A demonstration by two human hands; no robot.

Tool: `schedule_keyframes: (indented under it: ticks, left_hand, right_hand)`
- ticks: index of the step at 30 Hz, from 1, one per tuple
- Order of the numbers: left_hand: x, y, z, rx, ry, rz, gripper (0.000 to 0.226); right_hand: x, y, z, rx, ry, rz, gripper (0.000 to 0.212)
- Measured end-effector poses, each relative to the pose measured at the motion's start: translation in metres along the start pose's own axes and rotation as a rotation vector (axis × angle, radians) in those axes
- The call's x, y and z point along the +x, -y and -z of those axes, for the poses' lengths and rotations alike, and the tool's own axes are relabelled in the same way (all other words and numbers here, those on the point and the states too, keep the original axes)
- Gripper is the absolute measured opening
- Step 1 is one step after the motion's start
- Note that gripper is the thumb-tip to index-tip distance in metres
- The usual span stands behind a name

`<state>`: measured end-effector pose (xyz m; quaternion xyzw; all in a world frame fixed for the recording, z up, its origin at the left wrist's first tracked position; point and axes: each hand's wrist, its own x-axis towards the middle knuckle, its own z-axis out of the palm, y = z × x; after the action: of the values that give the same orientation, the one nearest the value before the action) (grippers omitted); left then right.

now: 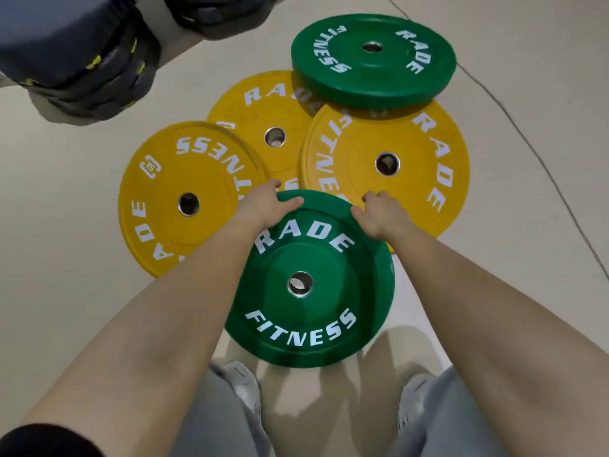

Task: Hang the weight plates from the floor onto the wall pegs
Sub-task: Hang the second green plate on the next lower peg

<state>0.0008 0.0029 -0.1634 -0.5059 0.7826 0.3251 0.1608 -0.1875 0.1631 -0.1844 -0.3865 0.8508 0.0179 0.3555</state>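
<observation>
Green rubber makes up the nearest round weight plate (309, 282), printed "RADE FITNESS" in white with a steel-ringed centre hole. It lies on the pale beige floor (66, 225) just ahead of the person's grey shoes (242, 387), its far edge resting over the yellow plates behind it. Both bare hands are on that far rim: the left hand (263, 206) grips it at the left, thumb lying on the top face and fingers curled over the edge, and the right hand (379, 212) grips it at the right in the same way, fingers wrapped out of sight behind the rim.

Three yellow rubber plates of the same make lie flat beyond it. The left yellow plate (184, 199) sits to the left, overlapping the middle yellow plate (263, 127), which lies farther back. The right yellow plate (395, 166) also overlaps the middle one. A second green plate (372, 57) lies farthest away, resting on top of the far edges of the middle and right yellow plates.

At the far left sits a dark grey padded bag (82, 51) with yellow-green accents; whether anything is inside cannot be told. A thin dark cable (527, 136) runs along the floor at the right.
</observation>
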Motion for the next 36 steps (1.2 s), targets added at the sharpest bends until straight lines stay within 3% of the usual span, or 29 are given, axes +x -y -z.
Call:
schedule_keyframes:
  ticks: [6,13,18,20,23,25,28,33,36]
  left_hand:
    - [0.026,0.025,-0.040,0.220,-0.239,-0.055,0.078]
    - [0.043,0.011,-0.040,0.324,0.018,0.044,0.118]
    - [0.032,0.008,-0.020,0.258,0.032,-0.004,0.109]
    - [0.019,0.014,-0.016,0.222,-0.025,-0.045,0.105]
    - [-0.001,0.025,-0.009,0.159,-0.077,-0.110,0.085]
    - [-0.016,0.029,0.002,0.170,-0.115,-0.146,0.075]
    - [-0.041,0.030,0.029,0.186,-0.209,-0.177,0.074]
    - [-0.075,-0.003,0.097,0.147,-0.422,-0.242,0.075]
    - [-0.094,-0.038,0.149,0.142,-0.574,-0.332,0.079]
  right_hand:
    - [0.013,-0.048,-0.075,0.308,0.004,-0.161,0.082]
    - [0.007,-0.063,-0.084,0.798,0.088,-0.283,0.113]
    - [-0.011,-0.054,-0.088,0.809,0.017,-0.221,0.112]
    - [-0.024,-0.048,-0.085,0.836,-0.025,-0.168,0.102]
    - [-0.048,-0.035,-0.077,0.850,-0.106,-0.088,0.071]
    - [-0.059,-0.027,-0.068,0.822,-0.153,-0.059,0.076]
    - [-0.070,-0.010,-0.023,0.682,-0.227,-0.019,0.094]
    - [-0.101,0.018,0.096,0.485,-0.388,0.115,0.076]
    - [-0.121,0.028,0.165,0.439,-0.525,0.168,0.083]
